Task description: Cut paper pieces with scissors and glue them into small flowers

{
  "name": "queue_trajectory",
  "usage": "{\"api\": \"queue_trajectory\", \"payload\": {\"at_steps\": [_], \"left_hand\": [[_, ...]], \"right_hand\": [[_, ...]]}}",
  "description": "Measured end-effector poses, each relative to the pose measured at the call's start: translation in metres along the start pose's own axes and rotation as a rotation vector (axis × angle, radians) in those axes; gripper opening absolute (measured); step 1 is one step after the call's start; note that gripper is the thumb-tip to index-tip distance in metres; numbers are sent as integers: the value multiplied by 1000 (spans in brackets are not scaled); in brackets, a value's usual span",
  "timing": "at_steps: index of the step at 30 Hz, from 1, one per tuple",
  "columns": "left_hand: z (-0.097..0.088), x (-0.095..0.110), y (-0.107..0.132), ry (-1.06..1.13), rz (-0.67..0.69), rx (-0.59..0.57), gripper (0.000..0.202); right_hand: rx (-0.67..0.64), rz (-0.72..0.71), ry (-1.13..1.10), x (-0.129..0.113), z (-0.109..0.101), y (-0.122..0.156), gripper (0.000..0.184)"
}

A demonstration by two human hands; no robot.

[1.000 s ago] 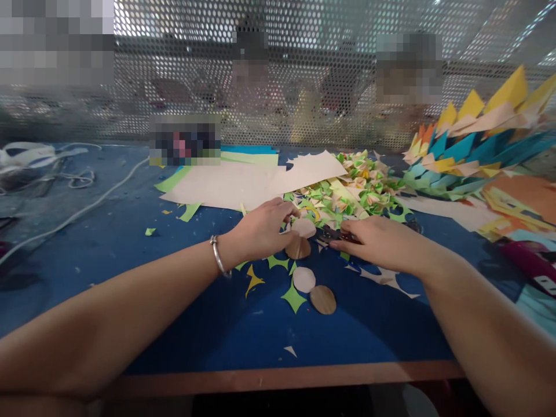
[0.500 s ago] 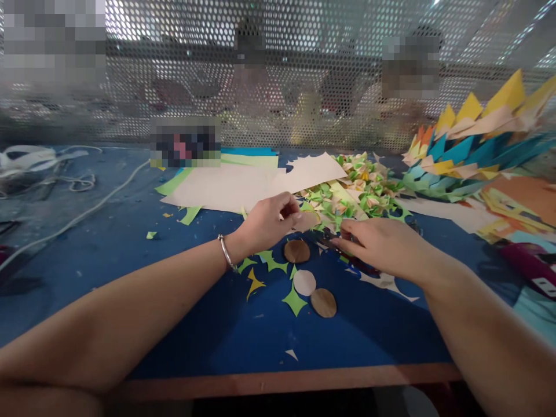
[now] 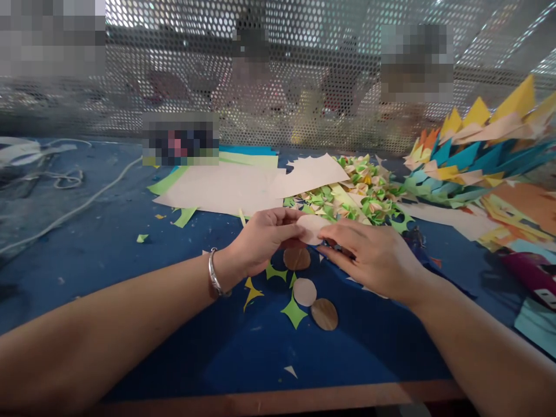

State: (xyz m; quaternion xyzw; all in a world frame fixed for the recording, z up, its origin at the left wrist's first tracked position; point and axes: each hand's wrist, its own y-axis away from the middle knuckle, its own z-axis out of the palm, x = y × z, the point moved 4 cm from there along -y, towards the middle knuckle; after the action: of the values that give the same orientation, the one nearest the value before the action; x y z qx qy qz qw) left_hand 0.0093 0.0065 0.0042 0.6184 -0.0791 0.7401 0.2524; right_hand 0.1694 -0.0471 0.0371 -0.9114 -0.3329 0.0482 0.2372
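I have a pale pink paper disc point(image 3: 310, 229) pinched between both hands, lifted just above the blue table point(image 3: 108, 255) in front of me. My left hand point(image 3: 260, 240) grips its left edge, thumb on top and fingers curled under, with a silver bracelet point(image 3: 214, 273) at that wrist. My right hand point(image 3: 373, 255) meets it from the other side, fingertips closed on the disc's right edge. Directly below the held disc lies a brown disc point(image 3: 297, 258) flat on the table, and nearer to me sit another pale disc point(image 3: 304, 291) and a second brown disc point(image 3: 324, 314), the two just touching at their edges. Green and yellow paper offcuts point(image 3: 293, 311) with scooped edges lie scattered around them. Beyond my hands is a heap of small folded paper pieces point(image 3: 360, 194) in green, yellow and peach, and beside it, to the left, large peach sheets point(image 3: 226, 188) overlap green and blue ones. Far right is a spiky stack of folded teal, yellow and orange paper point(image 3: 473, 150). A white cord point(image 3: 73, 208) trails across the table at far left, and a perforated metal screen point(image 3: 304, 75) stands along the back edge.
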Motion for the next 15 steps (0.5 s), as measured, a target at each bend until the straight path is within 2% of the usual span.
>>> {"api": "queue_trajectory", "payload": {"at_steps": [4, 8, 11, 15], "left_hand": [[4, -2, 1, 68, -54, -9, 6], [8, -6, 3, 88, -134, -83, 9], [10, -7, 5, -19, -137, -137, 11], [11, -3, 8, -227, -44, -189, 16]], "right_hand": [[28, -21, -49, -1, -2, 0, 17], [35, -12, -132, 1, -4, -2, 13], [27, 15, -201, 2, -3, -3, 12], [-29, 111, -288, 6, 2, -2, 12]]}}
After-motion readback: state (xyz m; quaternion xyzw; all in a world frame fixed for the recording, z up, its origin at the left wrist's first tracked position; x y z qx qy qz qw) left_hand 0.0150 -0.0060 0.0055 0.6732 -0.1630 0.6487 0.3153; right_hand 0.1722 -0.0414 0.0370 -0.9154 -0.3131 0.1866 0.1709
